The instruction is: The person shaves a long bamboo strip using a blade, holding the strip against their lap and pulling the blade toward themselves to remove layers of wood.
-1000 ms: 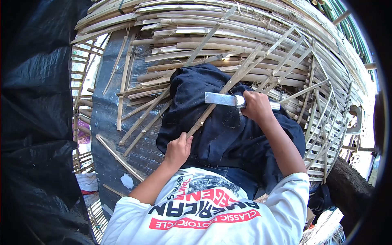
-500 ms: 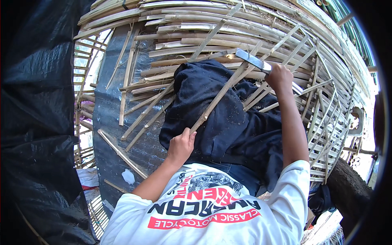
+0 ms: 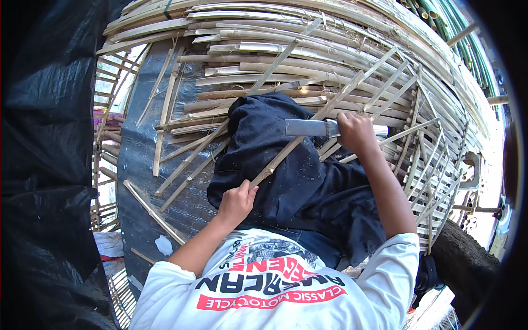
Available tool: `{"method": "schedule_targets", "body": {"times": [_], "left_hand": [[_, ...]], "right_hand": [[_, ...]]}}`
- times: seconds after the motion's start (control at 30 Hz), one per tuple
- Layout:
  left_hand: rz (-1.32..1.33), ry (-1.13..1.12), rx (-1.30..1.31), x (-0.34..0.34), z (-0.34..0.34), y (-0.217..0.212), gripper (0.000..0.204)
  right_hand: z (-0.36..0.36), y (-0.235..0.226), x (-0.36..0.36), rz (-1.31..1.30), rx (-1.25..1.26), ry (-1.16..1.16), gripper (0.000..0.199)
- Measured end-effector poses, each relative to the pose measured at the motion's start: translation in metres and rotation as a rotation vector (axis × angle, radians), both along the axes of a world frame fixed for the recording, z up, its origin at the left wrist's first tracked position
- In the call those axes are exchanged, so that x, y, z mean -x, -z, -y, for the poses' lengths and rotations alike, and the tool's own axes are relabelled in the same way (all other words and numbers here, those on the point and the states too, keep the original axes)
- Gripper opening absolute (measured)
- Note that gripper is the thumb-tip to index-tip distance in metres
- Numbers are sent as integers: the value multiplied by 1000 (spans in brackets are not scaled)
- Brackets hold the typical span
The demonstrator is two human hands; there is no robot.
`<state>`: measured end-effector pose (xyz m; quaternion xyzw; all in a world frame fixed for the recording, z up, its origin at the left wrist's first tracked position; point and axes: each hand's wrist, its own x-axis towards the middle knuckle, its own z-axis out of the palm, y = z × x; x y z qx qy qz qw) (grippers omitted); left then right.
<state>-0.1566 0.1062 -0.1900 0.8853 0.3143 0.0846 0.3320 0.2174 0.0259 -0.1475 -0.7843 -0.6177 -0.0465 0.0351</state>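
My left hand [image 3: 237, 204] is closed round the near end of a bamboo strip [image 3: 281, 157]. The strip slants up and to the right, across the dark cloth [image 3: 247, 148] draped over my lap. In my right hand [image 3: 356, 132] is a knife [image 3: 307, 127] with a broad, square-ended metal blade. Its pale handle end sticks out to the right of my fist. The blade points left and lies across the strip in this view; whether its edge bites into the bamboo cannot be made out.
A large stack of split bamboo [image 3: 264, 58] spreads across the far side, several loose strips leaning on it. A dark sheet [image 3: 137, 165] with more strips lies left. Black plastic [image 3: 44, 137] hangs at far left, a log [image 3: 465, 264] sits at right, and green bamboo poles [image 3: 467, 44] stand top right.
My right hand has come nearer and slightly left with the knife, whose blade has swung from slanting to nearly level. My left hand keeps its hold on the bamboo strip.
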Motion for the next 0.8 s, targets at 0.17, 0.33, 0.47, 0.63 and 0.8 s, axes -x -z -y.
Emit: {"method": "schedule_targets", "body": {"times": [0.17, 0.33, 0.47, 0.63, 0.8], "left_hand": [[-10, -1, 6, -4, -2, -2, 29], [-7, -3, 19, -1, -5, -2, 29], [-23, -12, 91, -1, -5, -4, 30], [-4, 46, 260, -4, -22, -12, 32], [8, 109, 336, 3, -32, -4, 30]], "right_hand": [[23, -27, -89, 21, 17, 804, 20], [50, -34, -62, -91, -74, 753, 27], [65, -21, -33, -287, -209, 745, 23], [45, -5, 39, -425, -220, 290, 19], [6, 5, 72, -382, 29, 214, 18]]}}
